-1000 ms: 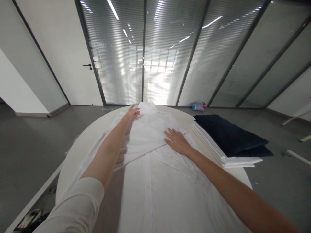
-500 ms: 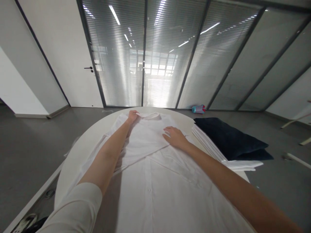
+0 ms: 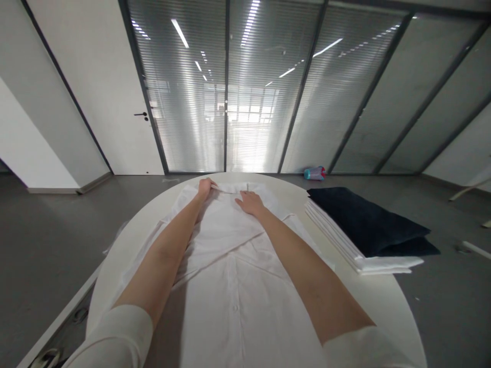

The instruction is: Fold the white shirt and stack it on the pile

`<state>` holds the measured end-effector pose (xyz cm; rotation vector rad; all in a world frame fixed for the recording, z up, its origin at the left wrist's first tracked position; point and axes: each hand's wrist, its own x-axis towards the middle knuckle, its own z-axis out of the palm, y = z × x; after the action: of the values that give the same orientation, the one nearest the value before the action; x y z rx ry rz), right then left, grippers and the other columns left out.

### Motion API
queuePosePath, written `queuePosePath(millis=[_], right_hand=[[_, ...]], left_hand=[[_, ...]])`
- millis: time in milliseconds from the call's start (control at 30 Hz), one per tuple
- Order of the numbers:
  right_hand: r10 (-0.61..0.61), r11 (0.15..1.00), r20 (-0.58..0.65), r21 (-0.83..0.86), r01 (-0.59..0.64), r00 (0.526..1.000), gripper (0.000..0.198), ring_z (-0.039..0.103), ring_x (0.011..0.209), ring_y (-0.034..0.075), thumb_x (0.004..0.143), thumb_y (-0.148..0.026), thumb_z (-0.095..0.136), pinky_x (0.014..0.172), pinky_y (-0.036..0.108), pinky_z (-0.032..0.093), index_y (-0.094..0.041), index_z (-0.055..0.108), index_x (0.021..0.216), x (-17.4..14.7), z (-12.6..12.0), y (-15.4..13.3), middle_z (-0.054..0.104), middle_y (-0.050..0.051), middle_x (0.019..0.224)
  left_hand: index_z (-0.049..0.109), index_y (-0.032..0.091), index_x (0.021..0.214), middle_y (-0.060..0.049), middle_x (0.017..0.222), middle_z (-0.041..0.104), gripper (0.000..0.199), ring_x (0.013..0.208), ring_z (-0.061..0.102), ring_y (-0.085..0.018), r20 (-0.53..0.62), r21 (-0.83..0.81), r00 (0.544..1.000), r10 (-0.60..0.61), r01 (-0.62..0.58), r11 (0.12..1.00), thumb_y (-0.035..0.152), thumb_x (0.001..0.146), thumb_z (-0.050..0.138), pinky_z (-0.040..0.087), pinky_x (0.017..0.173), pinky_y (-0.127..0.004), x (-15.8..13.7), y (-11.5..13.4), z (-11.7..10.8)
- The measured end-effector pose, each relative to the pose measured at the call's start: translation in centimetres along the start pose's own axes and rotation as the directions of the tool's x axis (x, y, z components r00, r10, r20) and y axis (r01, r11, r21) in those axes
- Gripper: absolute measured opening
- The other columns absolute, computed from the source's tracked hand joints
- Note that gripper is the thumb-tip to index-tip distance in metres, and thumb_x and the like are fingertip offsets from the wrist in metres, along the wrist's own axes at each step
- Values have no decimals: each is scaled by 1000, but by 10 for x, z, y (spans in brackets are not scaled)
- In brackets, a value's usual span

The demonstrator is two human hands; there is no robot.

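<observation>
A white button-up shirt (image 3: 233, 232) lies spread on the round white table (image 3: 153, 204), its collar at the far edge. At the left end of the collar, my left hand (image 3: 206, 188) is closed with the fabric pinched in its fingers. My right hand (image 3: 251, 202) rests just below the right part of the collar, fingers stretched out and palm down. The button placket runs toward me down the middle, and a crease crosses the shirt's chest. Both sleeves are partly hidden by my forearms.
To the right on the table sits a stack of folded white cloths (image 3: 337, 237) with a dark navy folded cloth (image 3: 364, 220) on top. A blue and red patterned object (image 3: 314, 173) lies on the floor by the glass partition (image 3: 253, 128). A white door (image 3: 95, 76) stands at the left.
My right hand has moved left and away from me, from the shirt's right chest to beside the collar. My left hand keeps its hold at the collar.
</observation>
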<state>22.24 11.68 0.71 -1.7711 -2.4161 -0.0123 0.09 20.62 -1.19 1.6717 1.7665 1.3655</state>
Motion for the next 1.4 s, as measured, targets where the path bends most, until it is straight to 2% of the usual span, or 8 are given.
queuePosePath(millis=[67, 167, 267, 400, 600, 900, 1067, 1400], right_hand=[[8, 1000, -7, -8, -8, 1000, 56, 47, 132, 33, 100, -50, 35, 106, 47, 37, -15, 50, 141, -1, 2, 0, 50, 17, 147], [22, 1000, -31, -18, -23, 999, 55, 49, 128, 35, 100, -51, 36, 107, 48, 35, -14, 58, 133, -1, 0, -4, 53, 18, 142], [39, 999, -92, -18, -41, 995, 56, 43, 134, 35, 101, -48, 31, 114, 49, 25, -11, 61, 131, 2, -1, -14, 50, 22, 144], [7, 1000, -169, 7, -6, 986, 59, 19, 149, 28, 103, -46, 25, 121, 44, 9, -13, 44, 148, 14, 2, -31, 30, 13, 160], [75, 986, 40, 145, -80, 996, 76, 21, 149, 29, 99, -65, 18, 119, 50, 14, -15, 32, 155, 29, 14, -32, 24, 12, 163], [125, 985, -21, 122, -122, 992, 83, 16, 151, 29, 97, -68, 15, 120, 50, 9, -10, 33, 154, 19, 13, -28, 23, 14, 163], [19, 995, 21, 98, -21, 1000, 79, 9, 152, 28, 96, -70, 17, 120, 51, 3, -20, 30, 157, 27, 14, -24, 17, 8, 165], [96, 989, 71, 103, -103, 993, 86, 10, 152, 27, 95, -71, 13, 120, 52, 9, -14, 23, 158, 32, 15, -20, 14, 13, 165]], left_hand=[[74, 10, 91, -20, 98, 71, 35, 100, 64, -36, -10, 122, 999, 38, -37, 992, 32, 84, 47, 50, 83, -46, -6, 9, -1], [70, 13, 115, -20, 138, 56, 38, 135, 41, -39, 77, 288, 983, 166, -181, 940, 26, 86, 48, 31, 110, -55, -23, 24, 4], [60, 25, 134, -10, 149, 49, 49, 141, 36, -34, 308, 382, 917, 255, -364, 849, 23, 87, 50, 20, 117, -55, -41, 31, 10], [46, 36, 146, -3, 157, 39, 53, 143, 35, -34, 550, 446, 809, 207, -494, 747, 29, 93, 43, 25, 114, -59, -47, 26, 10], [30, 33, 155, -2, 164, 24, 55, 151, 21, -29, 657, 489, 744, 122, -544, 682, 41, 100, 28, 19, 120, -50, -42, 16, -7], [23, 26, 158, -12, 165, 16, 73, 151, 11, -39, 517, 619, 856, 13, -384, 684, 64, 96, 25, 11, 118, -61, -49, 12, -10], [27, 32, 157, -8, 165, 18, 73, 151, 12, -39, 515, 633, 857, -23, -362, 684, 67, 93, 26, 12, 117, -61, -49, 14, -10], [28, 31, 156, -11, 165, 18, 78, 150, 17, -39, 455, 653, 889, -45, -298, 697, 73, 91, 27, 8, 116, -65, -54, 19, -14]])
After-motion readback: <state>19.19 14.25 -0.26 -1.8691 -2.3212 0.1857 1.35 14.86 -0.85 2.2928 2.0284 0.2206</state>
